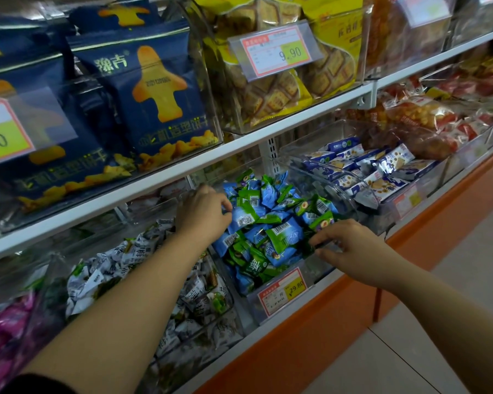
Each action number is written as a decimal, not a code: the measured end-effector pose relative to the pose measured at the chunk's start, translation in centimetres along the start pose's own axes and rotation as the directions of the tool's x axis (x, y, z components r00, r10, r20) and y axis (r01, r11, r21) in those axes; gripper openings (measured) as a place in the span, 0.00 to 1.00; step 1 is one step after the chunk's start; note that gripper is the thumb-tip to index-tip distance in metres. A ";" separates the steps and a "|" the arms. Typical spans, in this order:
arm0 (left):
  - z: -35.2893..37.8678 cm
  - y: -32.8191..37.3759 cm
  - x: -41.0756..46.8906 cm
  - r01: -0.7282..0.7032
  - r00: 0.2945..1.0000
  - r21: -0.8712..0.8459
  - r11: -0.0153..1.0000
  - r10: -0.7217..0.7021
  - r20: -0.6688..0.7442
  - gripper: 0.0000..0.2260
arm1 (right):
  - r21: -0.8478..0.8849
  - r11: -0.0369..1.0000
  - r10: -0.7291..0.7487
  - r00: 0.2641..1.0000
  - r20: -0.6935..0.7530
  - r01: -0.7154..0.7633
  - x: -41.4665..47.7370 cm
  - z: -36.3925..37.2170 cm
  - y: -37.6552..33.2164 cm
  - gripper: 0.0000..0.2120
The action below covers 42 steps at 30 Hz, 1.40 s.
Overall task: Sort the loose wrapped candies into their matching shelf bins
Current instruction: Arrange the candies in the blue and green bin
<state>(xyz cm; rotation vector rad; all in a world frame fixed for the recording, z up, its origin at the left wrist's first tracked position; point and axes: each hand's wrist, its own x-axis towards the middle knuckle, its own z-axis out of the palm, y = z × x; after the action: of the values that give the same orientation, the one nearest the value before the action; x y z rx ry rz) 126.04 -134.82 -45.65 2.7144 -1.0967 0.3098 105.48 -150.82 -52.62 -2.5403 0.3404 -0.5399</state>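
Right hand (350, 247) is pinching a green wrapped candy (310, 248) at the front of the blue-and-green bin (251, 305). Left hand (202, 214) is curling into the pile (265, 223); I cannot tell whether it is gripping anything. I am judging the pieces light, crinkly and slippery, best taken by the wrapper's crimped end.

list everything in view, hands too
blue-green candies: many, blue and green, middle lower bin
white candies: many, white-grey, bin to its left
pink candies: many, pink, far-left bin
blue-white packets: many, blue-white, bin to the right
red packs: many, red-orange, far right
navy bags: several, navy, upper shelf left
yellow bags: several, yellow, upper shelf middle
price tags: several, red-yellow, bin fronts
left hand: on blue-green candies, grip unclear
right hand: pinches green candy, bin's front right
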 end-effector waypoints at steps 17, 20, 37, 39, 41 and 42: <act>0.9 4.5 -2.7 -0.391 0.787 0.326 0.861 0.129 0.603 0.21 | 0.061 0.998 0.031 0.998 0.047 -0.034 -0.2 -0.1 0.1 0.09; 0.4 4.1 -2.8 -0.323 0.818 0.226 0.919 0.152 0.555 0.16 | 0.082 0.996 0.026 0.999 0.020 -0.028 -0.2 -0.5 -0.4 0.09; -0.9 9.6 -2.4 -0.234 0.877 -0.696 0.679 0.456 0.151 0.19 | 0.926 0.276 0.387 0.911 0.140 -0.259 -0.1 -2.9 -2.7 0.10; 0.1 9.3 -1.6 -0.213 0.886 -0.660 0.721 0.427 0.182 0.21 | 0.923 0.287 0.485 0.870 0.091 -0.257 -0.2 -3.3 -1.9 0.03; 1.4 8.5 -0.6 -0.291 0.854 -0.425 0.857 0.433 0.287 0.22 | 0.922 0.289 0.549 0.834 0.062 -0.258 -0.3 -3.7 -1.3 0.02; 2.0 8.1 -0.2 -0.375 0.823 -0.236 0.897 0.439 0.361 0.23 | 0.918 0.294 0.563 0.824 0.060 -0.268 -0.3 -3.8 -1.0 0.02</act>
<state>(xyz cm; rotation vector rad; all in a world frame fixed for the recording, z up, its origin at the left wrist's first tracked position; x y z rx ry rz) 120.42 -140.89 -46.76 2.4374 -1.7418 -0.2957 103.68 -151.50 -49.22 -1.1944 0.6032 -0.6300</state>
